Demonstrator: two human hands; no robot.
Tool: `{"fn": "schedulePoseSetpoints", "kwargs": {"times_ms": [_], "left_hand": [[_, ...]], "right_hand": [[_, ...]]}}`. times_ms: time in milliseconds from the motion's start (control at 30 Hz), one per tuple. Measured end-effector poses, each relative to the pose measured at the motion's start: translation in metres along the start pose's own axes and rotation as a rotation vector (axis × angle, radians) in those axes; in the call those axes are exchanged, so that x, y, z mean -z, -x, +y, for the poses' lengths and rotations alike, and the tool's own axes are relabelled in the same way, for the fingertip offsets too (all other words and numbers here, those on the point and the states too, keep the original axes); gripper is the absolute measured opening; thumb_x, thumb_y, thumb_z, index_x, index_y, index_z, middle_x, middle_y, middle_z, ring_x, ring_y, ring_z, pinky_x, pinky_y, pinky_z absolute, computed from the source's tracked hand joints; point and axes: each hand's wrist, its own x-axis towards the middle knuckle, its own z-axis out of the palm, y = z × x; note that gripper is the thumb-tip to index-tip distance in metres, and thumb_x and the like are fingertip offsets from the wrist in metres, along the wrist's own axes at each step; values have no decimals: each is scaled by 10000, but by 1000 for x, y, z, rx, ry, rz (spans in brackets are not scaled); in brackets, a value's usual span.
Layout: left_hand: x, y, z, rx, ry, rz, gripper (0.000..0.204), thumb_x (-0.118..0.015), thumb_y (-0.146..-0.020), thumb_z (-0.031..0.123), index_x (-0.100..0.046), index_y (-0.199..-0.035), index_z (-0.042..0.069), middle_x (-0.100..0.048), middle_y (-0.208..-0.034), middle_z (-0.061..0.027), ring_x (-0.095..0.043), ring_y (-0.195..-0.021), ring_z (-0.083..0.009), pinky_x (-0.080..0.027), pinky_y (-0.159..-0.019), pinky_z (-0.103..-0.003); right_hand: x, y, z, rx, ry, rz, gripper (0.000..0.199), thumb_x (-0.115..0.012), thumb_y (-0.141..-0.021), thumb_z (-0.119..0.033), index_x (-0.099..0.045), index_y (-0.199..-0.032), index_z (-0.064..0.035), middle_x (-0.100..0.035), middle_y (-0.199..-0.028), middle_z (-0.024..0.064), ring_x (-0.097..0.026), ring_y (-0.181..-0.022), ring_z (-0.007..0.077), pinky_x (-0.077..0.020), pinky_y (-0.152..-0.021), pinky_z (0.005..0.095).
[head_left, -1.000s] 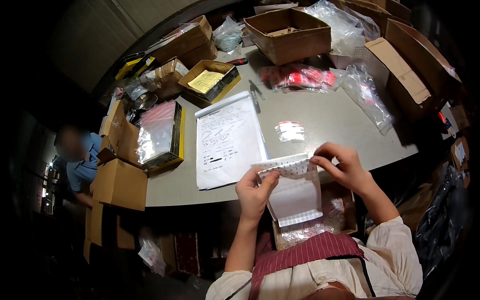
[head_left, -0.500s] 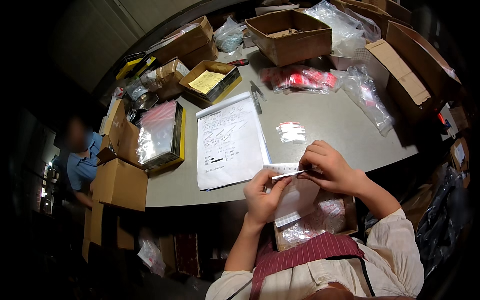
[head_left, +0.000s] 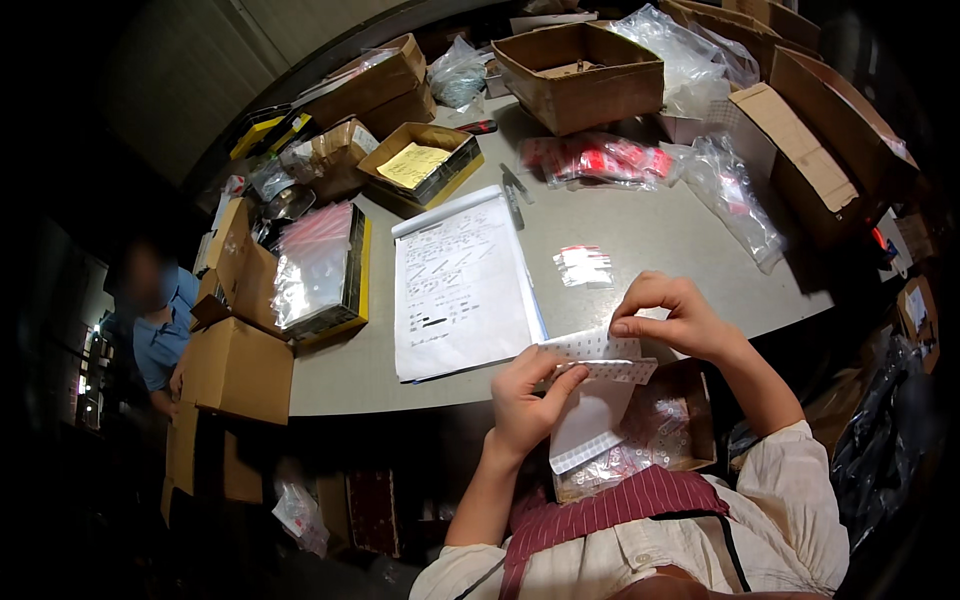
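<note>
Two hands, left hand (head_left: 525,395) and right hand (head_left: 668,318), pinch a white bag (head_left: 592,392) by a grey table (head_left: 640,235) crowded with boxes (head_left: 580,60).

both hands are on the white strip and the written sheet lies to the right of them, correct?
Not quite. In the head view both the left hand and right hand do hold the white strip, but the written sheet lies to their left.

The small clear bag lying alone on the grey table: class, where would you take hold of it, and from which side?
Pinch the small clear bag at its near edge, coming from the person's side. It lies flat on the table with bare surface all around, closest to the right hand.
</note>
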Motion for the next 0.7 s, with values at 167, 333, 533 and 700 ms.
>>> {"fn": "schedulePoseSetpoints", "kwargs": {"times_ms": [167,333,533,700], "left_hand": [[3,-2,10,-102,-59,-32,125,-819,-835,44,-769,-937,-9,-683,-823,-92,-625,-701,-148,-483,-625,-271],[1,-2,17,132,196,-48,140,-797,-863,20,-768,-992,-25,-701,-878,-72,-690,-804,-127,-526,-675,-242],[11,-2,17,172,230,-114,160,-781,-876,5,-775,-1032,-25,-731,-933,-86,-699,-797,-125,-529,-677,-240],[13,2,25,102,135,-83,146,-786,-855,-10,-787,-1001,-14,-732,-871,-84,-675,-757,-120,-506,-656,-244]], "right_hand": [[-1,-3,-8,105,159,-71,473,-824,-862,-272,-592,-1204,-43,-638,-1153,124,-633,-972,261,-505,-882,375],[-8,1,-20,-147,-97,-149,482,-812,-880,-180,-565,-1263,-23,-650,-995,71,-619,-917,145,-493,-798,306],[-11,13,-23,-216,-178,-93,428,-782,-911,-180,-587,-1261,-27,-680,-901,71,-630,-833,101,-483,-710,273],[-11,21,-29,-262,-292,-90,301,-751,-950,-197,-648,-1176,-26,-703,-882,71,-635,-800,92,-500,-701,271]]}}
